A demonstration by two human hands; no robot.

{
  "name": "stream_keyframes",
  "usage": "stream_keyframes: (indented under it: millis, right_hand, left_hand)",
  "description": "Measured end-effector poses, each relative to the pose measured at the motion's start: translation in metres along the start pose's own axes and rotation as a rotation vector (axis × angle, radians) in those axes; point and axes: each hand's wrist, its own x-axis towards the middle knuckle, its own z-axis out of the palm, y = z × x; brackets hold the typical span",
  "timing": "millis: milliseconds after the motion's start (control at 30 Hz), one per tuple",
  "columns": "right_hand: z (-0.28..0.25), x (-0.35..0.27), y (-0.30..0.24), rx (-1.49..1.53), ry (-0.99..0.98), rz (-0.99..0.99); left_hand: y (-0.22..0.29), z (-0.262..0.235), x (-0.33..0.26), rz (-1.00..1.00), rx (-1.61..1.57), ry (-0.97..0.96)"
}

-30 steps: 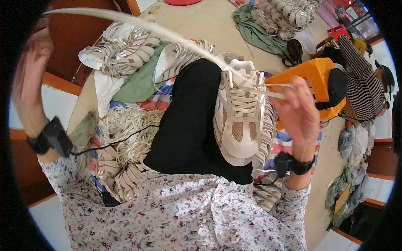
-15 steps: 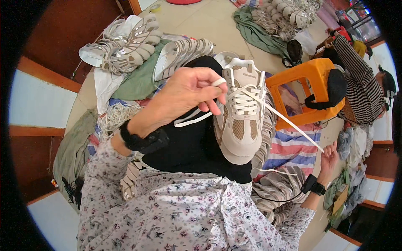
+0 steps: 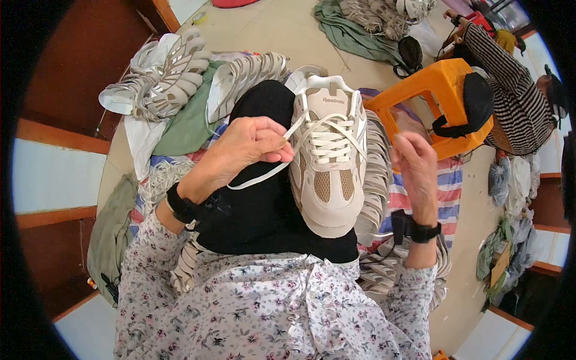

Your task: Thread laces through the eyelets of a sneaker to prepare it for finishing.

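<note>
A beige and tan sneaker [image 3: 327, 198] rests on my lap over black cloth [image 3: 252, 222], toe toward me. White shoelace [image 3: 331, 144] criss-crosses its tongue. My left hand [image 3: 255, 144] is closed in a pinch on the lace on the shoe's left side; a loose end curves below the fingers over the black cloth. To the right of the shoe, my right hand [image 3: 417, 165] is raised with its fingers pinched together. Whether lace is between those fingertips cannot be made out. Both wrists wear black bands.
Stacked shoe uppers [image 3: 375, 162] lie right of the sneaker, with more uppers [image 3: 174, 78] at the far left. An orange plastic stool [image 3: 414, 90] stands to the right on striped sheeting [image 3: 399, 204]. Beyond it sits a person in a striped top [image 3: 510, 78]. Bundled laces [image 3: 165, 180] lie left.
My right hand has come back from the far right, toward the shoe; the lace stretched out to it no longer shows taut. My left hand has shifted slightly left and down, still pinching lace.
</note>
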Motion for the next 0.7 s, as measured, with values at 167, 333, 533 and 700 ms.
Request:
stream_keyframes:
  millis: [167,333,533,700]
  right_hand:
    - [0.057,0.025,-0.027,-0.039,-0.112,-0.002]
    - [0.064,0.034,-0.027,-0.017,-0.061,0.017]
    - [0.071,0.031,-0.037,-0.060,-0.059,0.021]
    - [0.082,0.032,-0.049,-0.678,-0.027,-0.300]
  left_hand:
    - [0.000,0.005,0.001,-0.006,0.031,0.122]
    - [0.002,0.011,0.004,0.042,-0.015,0.178]
    - [0.003,0.018,0.006,0.112,-0.030,0.263]
    - [0.001,0.021,0.010,0.283,0.230,0.343]
